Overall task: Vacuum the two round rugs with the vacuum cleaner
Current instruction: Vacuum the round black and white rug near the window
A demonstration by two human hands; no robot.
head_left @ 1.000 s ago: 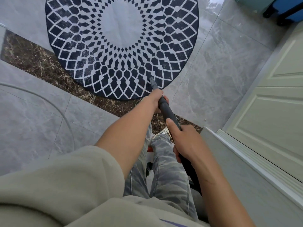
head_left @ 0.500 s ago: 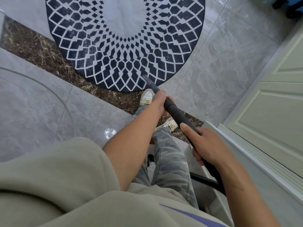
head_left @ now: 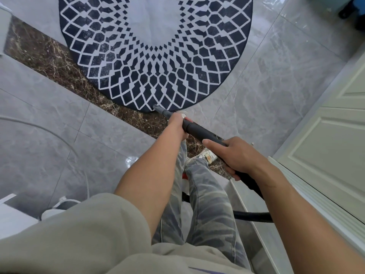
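A round rug with a dark blue and white diamond pattern and a pale centre lies on the grey tiled floor ahead of me. The black vacuum wand slants from lower right to upper left, its grey nozzle tip resting at the rug's near edge. My left hand grips the wand close to the nozzle. My right hand grips it further back, thumb laid along the tube. The black hose curves off behind my right forearm. Only one rug is in view.
A cream panelled door and its white frame stand close on the right. A dark brown marble strip crosses the floor under the rug's near edge. My legs and shoes are below the wand. A white object sits at lower left.
The nozzle has slid back from inside the rug's pattern to its near edge. Both hands kept their grip, and the view shifted so that more of the rug shows.
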